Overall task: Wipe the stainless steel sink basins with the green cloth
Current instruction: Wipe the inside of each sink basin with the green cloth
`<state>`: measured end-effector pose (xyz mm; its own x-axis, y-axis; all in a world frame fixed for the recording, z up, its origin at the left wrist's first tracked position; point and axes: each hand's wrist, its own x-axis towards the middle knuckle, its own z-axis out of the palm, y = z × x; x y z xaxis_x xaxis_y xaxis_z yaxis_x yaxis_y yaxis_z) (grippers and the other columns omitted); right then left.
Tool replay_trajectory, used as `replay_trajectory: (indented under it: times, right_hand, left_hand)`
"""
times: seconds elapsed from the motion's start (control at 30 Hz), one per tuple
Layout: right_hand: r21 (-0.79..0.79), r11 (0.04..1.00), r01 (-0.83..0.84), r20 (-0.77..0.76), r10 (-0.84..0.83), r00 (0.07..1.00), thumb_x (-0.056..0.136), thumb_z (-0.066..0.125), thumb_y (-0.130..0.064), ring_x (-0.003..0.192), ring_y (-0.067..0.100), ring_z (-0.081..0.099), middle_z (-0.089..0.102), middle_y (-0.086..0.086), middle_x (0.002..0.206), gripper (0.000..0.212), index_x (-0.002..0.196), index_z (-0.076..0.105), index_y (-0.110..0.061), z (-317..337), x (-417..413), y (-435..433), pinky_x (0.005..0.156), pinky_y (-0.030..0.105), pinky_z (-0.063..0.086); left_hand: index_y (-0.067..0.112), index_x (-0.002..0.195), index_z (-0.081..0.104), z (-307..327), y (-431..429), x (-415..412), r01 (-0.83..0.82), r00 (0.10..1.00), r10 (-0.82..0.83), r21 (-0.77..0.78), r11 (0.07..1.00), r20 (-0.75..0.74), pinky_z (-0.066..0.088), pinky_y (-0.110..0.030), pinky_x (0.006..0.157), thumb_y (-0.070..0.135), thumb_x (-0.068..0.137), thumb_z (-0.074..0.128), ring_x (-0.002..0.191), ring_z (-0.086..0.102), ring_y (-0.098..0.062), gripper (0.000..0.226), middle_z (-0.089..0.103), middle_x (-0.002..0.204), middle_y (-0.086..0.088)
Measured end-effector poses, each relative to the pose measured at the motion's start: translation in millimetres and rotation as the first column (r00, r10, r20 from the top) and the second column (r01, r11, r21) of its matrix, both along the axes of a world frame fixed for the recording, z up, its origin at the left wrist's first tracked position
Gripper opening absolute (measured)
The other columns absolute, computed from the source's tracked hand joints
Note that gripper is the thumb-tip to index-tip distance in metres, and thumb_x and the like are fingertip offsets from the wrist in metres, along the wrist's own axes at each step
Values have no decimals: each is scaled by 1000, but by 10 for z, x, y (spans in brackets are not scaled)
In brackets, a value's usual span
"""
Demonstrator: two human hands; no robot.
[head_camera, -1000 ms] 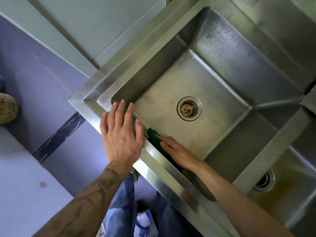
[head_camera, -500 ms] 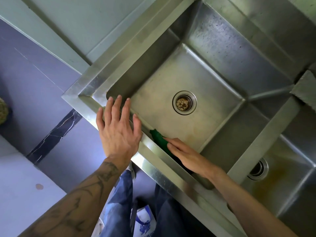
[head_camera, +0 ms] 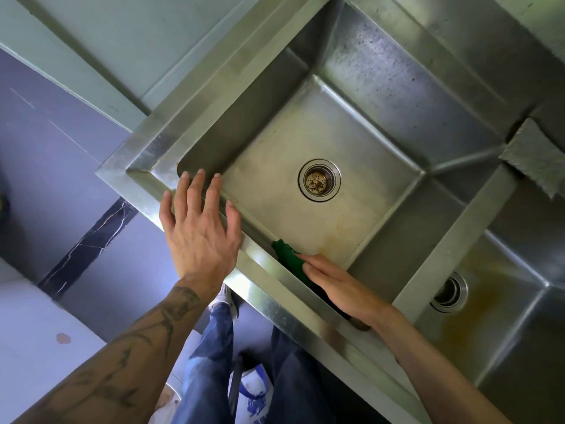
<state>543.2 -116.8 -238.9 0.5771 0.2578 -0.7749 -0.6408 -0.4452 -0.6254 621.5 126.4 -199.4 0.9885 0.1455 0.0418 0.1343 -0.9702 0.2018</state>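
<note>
**Two hands, one basin: working the near wall**

Nearest me, my left hand [head_camera: 198, 231] lies flat with its fingers spread on the brushed steel front rim [head_camera: 275, 304] of the sink, gripping nothing, just bracing. Just past that rim my right hand [head_camera: 336, 286] reaches down inside. Its fingers are straight and together, pressing the dark green cloth [head_camera: 289, 255] against the near wall where it meets the floor of the square stainless steel left basin [head_camera: 351, 133]. Only one end of the cloth shows beyond my fingertips; the rest is hidden under my palm and the rim.

To do this pass well, I judge I should press through the whole flat hand and run along the seam in overlapping strokes. Then I should sweep out over the yellowish stain [head_camera: 330, 237] just beyond the cloth. Farther out sits the round perforated metal drain strainer [head_camera: 319, 179], whose ring will need going round. Past the steel divider [head_camera: 452, 240], the right basin [head_camera: 504, 316] shows brown streaks and, to my eye, looks unwiped.
</note>
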Motion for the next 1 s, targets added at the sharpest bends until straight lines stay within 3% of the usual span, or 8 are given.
replay_trajectory:
  times: [0.07,0.13,0.27,0.43,0.5,0.7,0.9,1.0]
  right_hand:
    - [5,1000,2,-27,-2,1000,113,41,-39,116,-28,49,61,-42,121,34,126,57,-65,10,35,17,89,-10,30]
    - [-36,998,-48,-42,47,998,115,39,-29,116,-19,54,61,-29,129,34,137,58,-47,-183,110,60,90,-7,31]
    - [-36,997,-75,-139,70,988,115,38,-25,135,19,53,58,4,147,41,151,54,-15,-393,193,113,114,28,38]
    - [-80,997,4,-76,-10,997,108,42,-49,117,-26,50,59,-45,123,35,137,59,-56,-164,-75,-33,93,-4,35]
    - [-60,998,24,-106,-30,994,105,41,-52,117,-29,48,58,-49,120,32,128,59,-67,-139,-73,-38,91,-8,33]
    - [-118,990,-78,-190,55,980,115,38,-28,139,23,51,55,7,153,42,152,54,-15,-456,173,117,120,35,36]
    - [-97,994,59,-127,-72,989,98,41,-63,120,-24,49,58,-43,128,43,137,58,-59,-76,-116,-10,104,15,36]
    - [-89,994,63,-130,-75,989,109,42,-47,130,-6,54,62,-26,139,40,144,60,-43,-164,-36,28,115,26,39]
  left_hand:
    - [17,151,55,-6,11,-3,-3,1000,3,-1,1000,-1,16,-49,131,40,108,36,158,32,-28,52,51,160,-8]
    - [17,151,55,-10,12,2,1,1000,-1,4,1000,5,16,-48,131,40,108,37,158,32,-28,52,51,159,-8]
    - [17,149,56,-12,6,-1,0,1000,0,1,1000,11,17,-48,131,38,108,39,157,34,-28,50,52,158,-8]
    - [16,148,58,21,-3,1,-5,1000,5,-8,1000,1,18,-49,130,38,107,40,157,34,-28,50,53,158,-8]
    - [16,148,58,15,-1,7,-7,1000,7,-14,1000,2,18,-48,130,37,107,40,157,34,-28,50,53,158,-8]
    - [16,147,59,3,8,-1,-4,1000,5,-21,1000,9,18,-49,130,37,107,41,157,34,-28,49,53,157,-8]
    - [16,147,58,11,14,2,-7,1000,7,-18,1000,-10,19,-49,130,37,107,40,157,34,-28,49,54,156,-7]
    - [17,148,58,6,26,2,5,1000,-6,-15,1000,-26,18,-48,130,37,107,40,158,33,-27,49,54,157,-7]
